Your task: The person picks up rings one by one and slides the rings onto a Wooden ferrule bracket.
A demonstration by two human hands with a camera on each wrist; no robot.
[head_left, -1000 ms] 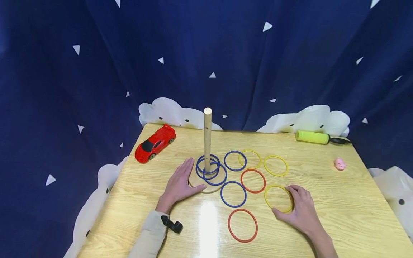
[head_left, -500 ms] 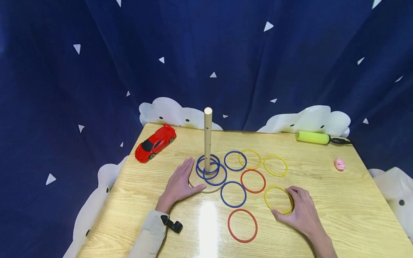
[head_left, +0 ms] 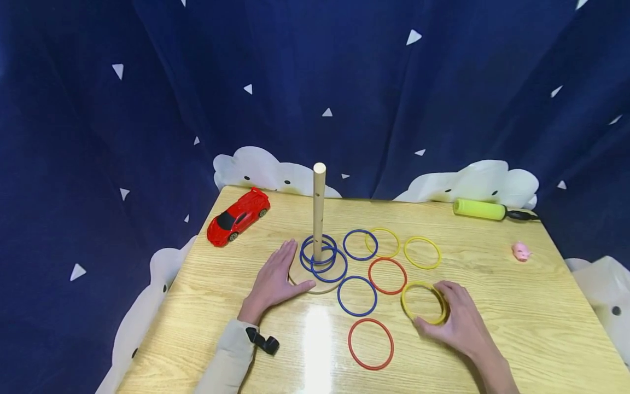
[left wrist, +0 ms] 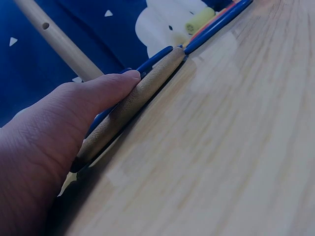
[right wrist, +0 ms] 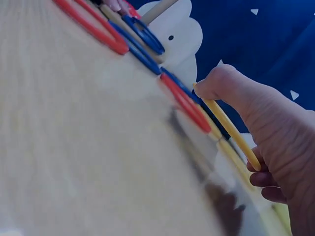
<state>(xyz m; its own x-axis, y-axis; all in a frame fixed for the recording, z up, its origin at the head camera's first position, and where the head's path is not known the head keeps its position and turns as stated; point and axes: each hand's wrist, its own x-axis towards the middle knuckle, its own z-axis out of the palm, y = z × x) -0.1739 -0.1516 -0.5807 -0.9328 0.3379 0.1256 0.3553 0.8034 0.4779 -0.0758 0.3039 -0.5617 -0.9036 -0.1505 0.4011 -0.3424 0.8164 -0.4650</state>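
Observation:
In the head view my left hand [head_left: 273,284] lies along the left rim of the round wooden base [head_left: 301,284], fingers straight and thumb spread over its front edge. The left wrist view has the thumb [left wrist: 115,88] on the rim; the other fingers are hidden there. A wooden peg [head_left: 319,213] rises upright from the base, with several blue rings [head_left: 328,281] around its foot. Off to the right, my right hand [head_left: 456,317] pinches a yellow ring [head_left: 404,307] between thumb and fingers. In the right wrist view this yellow ring [right wrist: 229,125] is raised above the table.
Between the hands lie more rings: blue [head_left: 357,315], red [head_left: 371,369] and yellow [head_left: 422,267]. A red toy car [head_left: 238,216] sits at the back left. A lime-green hand pump [head_left: 479,209] and a pink toy pig [head_left: 520,251] are at the right. Behind hangs a blue curtain [head_left: 369,98].
The yellow ring in my right hand has lifted slightly, and its shadow now shows apart from it. My left hand stays at the base. The head view has shifted a little.

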